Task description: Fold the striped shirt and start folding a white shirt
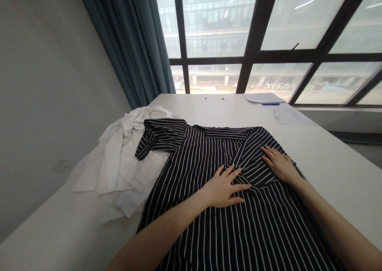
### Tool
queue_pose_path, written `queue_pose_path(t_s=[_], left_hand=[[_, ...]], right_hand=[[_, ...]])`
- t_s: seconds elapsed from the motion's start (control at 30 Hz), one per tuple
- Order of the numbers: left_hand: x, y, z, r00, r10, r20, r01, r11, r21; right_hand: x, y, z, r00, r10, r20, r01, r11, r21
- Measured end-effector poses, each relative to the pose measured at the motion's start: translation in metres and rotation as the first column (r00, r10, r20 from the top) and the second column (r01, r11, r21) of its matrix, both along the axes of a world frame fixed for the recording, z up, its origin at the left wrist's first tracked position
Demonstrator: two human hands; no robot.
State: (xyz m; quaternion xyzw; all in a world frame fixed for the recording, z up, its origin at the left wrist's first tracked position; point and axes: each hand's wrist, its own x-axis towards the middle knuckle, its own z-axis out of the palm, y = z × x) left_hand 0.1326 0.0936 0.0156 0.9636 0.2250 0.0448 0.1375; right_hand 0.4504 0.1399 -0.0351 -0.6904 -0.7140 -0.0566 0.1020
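A black shirt with thin white stripes (pixel 209 151) lies spread flat on a white table (pixel 334 159), collar end away from me. My left hand (pixel 223 187) rests flat on the middle of the shirt, fingers spread and open. My right hand (pixel 279 163) lies flat, fingers stretched out, on a folded-over right sleeve or side panel of the shirt. Neither hand grips the cloth. The shirt's left sleeve (pixel 159 137) sticks out over a pile of white clothes.
A heap of white garments (pixel 119 163) lies to the left of the shirt. Papers (pixel 262 97) with a blue pen (pixel 271 104) and another sheet (pixel 291 116) sit at the table's far right. A wall, a blue curtain (pixel 131 44) and large windows stand beyond.
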Motion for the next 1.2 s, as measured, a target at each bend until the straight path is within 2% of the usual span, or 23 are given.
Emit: queue_pose_path(t_s=[0.1,0.2,0.27,0.33,0.37,0.4,0.47,0.53,0.6,0.67,0.73,0.8,0.9,0.97,1.03,1.1,1.13,1.2], left_hand=[[0.001,-0.001,0.004,0.999,0.005,-0.033,-0.005,1.000,0.004],[-0.006,0.007,0.022,0.996,0.072,-0.048,-0.070,0.997,0.023],[-0.023,0.020,0.043,0.978,0.208,-0.033,-0.206,0.977,0.051],[-0.050,0.038,0.064,0.912,0.410,0.023,-0.410,0.904,0.123],[-0.067,0.047,0.073,0.853,0.518,0.070,-0.521,0.835,0.178],[-0.084,0.056,0.080,0.763,0.634,0.124,-0.644,0.730,0.228],[-0.120,0.070,0.087,0.526,0.815,0.244,-0.844,0.463,0.271],[-0.151,0.078,0.086,0.310,0.903,0.299,-0.939,0.241,0.244],[-0.172,0.081,0.081,0.187,0.948,0.259,-0.967,0.131,0.220],[-0.183,0.081,0.076,0.112,0.975,0.192,-0.974,0.070,0.213],[-0.187,0.080,0.075,0.084,0.987,0.140,-0.975,0.053,0.215],[-0.188,0.079,0.078,0.090,0.989,0.121,-0.974,0.062,0.218],[-0.185,0.078,0.089,0.076,0.983,0.170,-0.973,0.036,0.228],[-0.179,0.076,0.100,0.064,0.972,0.224,-0.972,0.010,0.235],[-0.165,0.071,0.112,0.095,0.957,0.273,-0.969,0.026,0.246],[-0.143,0.062,0.123,0.171,0.939,0.297,-0.962,0.093,0.258],[-0.130,0.056,0.126,0.223,0.929,0.294,-0.955,0.147,0.260],[-0.101,0.043,0.128,0.356,0.902,0.242,-0.923,0.300,0.240]], right_hand=[[0.006,0.002,-0.002,1.000,-0.022,-0.016,0.022,0.999,0.043],[0.008,0.002,-0.003,0.999,-0.006,-0.048,0.010,0.997,0.082],[0.009,0.002,-0.004,0.997,0.011,-0.079,-0.004,0.995,0.096],[0.011,0.003,-0.006,0.994,0.027,-0.106,-0.016,0.995,0.101],[0.011,0.004,-0.006,0.993,0.030,-0.114,-0.018,0.994,0.103],[0.012,0.004,-0.007,0.993,0.031,-0.117,-0.018,0.994,0.105],[0.011,0.004,-0.007,0.993,0.031,-0.116,-0.019,0.994,0.109],[0.010,0.003,-0.006,0.993,0.037,-0.113,-0.024,0.994,0.109],[0.009,0.002,-0.004,0.994,0.034,-0.107,-0.023,0.994,0.108],[0.007,0.000,-0.003,0.995,0.024,-0.101,-0.013,0.994,0.110],[0.006,0.000,-0.003,0.995,0.019,-0.095,-0.008,0.994,0.113],[0.005,0.000,-0.002,0.996,0.019,-0.091,-0.008,0.993,0.116],[0.000,0.000,0.007,0.990,0.023,-0.140,-0.005,0.991,0.131],[-0.009,-0.003,0.022,0.962,0.063,-0.264,-0.035,0.994,0.108],[-0.025,-0.011,0.045,0.878,0.117,-0.463,-0.124,0.992,0.015],[-0.047,-0.024,0.071,0.732,0.126,-0.670,-0.271,0.956,-0.116],[-0.060,-0.031,0.084,0.656,0.124,-0.745,-0.354,0.921,-0.159],[-0.086,-0.044,0.104,0.520,0.081,-0.850,-0.500,0.836,-0.226]])
